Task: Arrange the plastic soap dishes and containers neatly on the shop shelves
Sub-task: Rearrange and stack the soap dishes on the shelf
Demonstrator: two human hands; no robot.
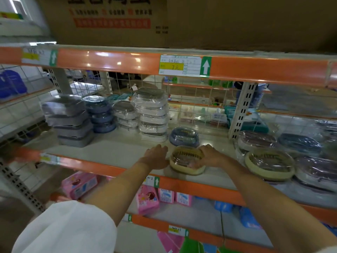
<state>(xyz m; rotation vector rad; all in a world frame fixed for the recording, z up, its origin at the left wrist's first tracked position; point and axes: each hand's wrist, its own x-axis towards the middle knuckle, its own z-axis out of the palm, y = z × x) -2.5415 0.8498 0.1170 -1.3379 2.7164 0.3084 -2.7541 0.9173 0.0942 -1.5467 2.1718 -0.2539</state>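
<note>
A beige oval soap dish [186, 161] wrapped in clear film sits near the front edge of the middle shelf [113, 152]. My right hand [209, 155] grips its right side, fingers curled over the rim. Beside its left end, my left hand [157, 157] lies with straight fingers and seems to touch it. Just behind stands a blue oval dish [184, 136]. Further back are stacks of white dishes [153, 115], grey-lidded dishes [126, 114], round blue dishes [100, 114] and grey containers [71, 121].
To the right lie another beige dish [269, 163], purple-lidded dishes [259, 141] and dark blue ones [299, 143]. Orange rails edge each shelf [200, 187]; a cardboard box [164, 21] sits on top. Pink packets [80, 183] fill the shelf below.
</note>
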